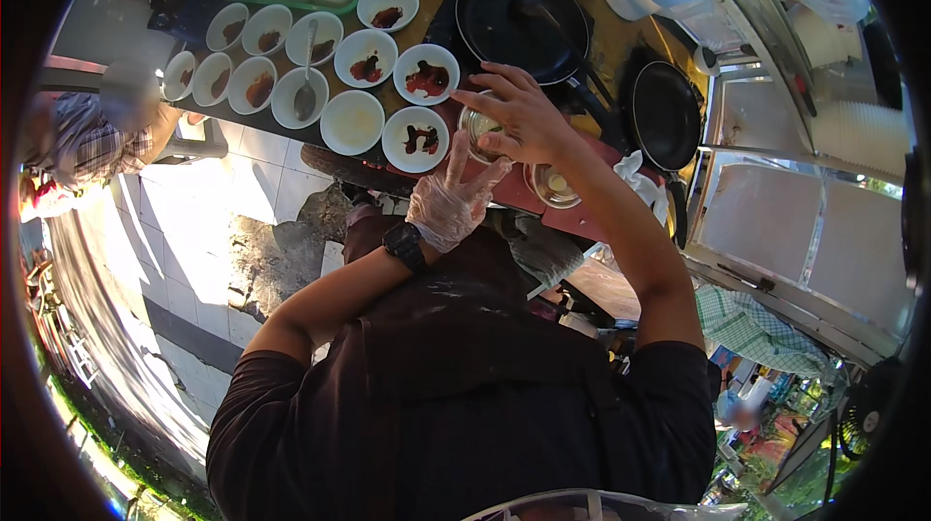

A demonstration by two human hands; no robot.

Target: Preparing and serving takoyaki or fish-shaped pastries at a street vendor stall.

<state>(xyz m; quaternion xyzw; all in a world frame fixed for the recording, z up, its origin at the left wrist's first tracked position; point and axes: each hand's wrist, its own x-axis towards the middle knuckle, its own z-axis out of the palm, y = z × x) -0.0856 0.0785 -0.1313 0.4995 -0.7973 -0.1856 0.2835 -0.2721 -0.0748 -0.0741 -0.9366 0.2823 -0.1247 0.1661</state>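
Note:
My left hand (451,210) wears a clear plastic glove, with a black watch (405,245) at the wrist. Its fingers are spread, and nothing shows in them. Just beyond, my bare right hand (527,117) hovers with fingers apart over a clear round container (469,130), partly covering it. Whether any finger touches its rim, I cannot tell. A second small round container (556,186) sits beneath my right forearm. Nearest the hands are white bowls with dark and red sauce, one (415,139) by my gloved fingers and another (426,74) left of my right fingertips.
Several more white bowls run leftward, one holding a metal spoon (305,96). A large black pan (520,19) is at the back, a smaller frying pan (663,114) to the right. White tissue (644,183) lies near my right forearm. A person's plaid clothing (94,136) shows far left.

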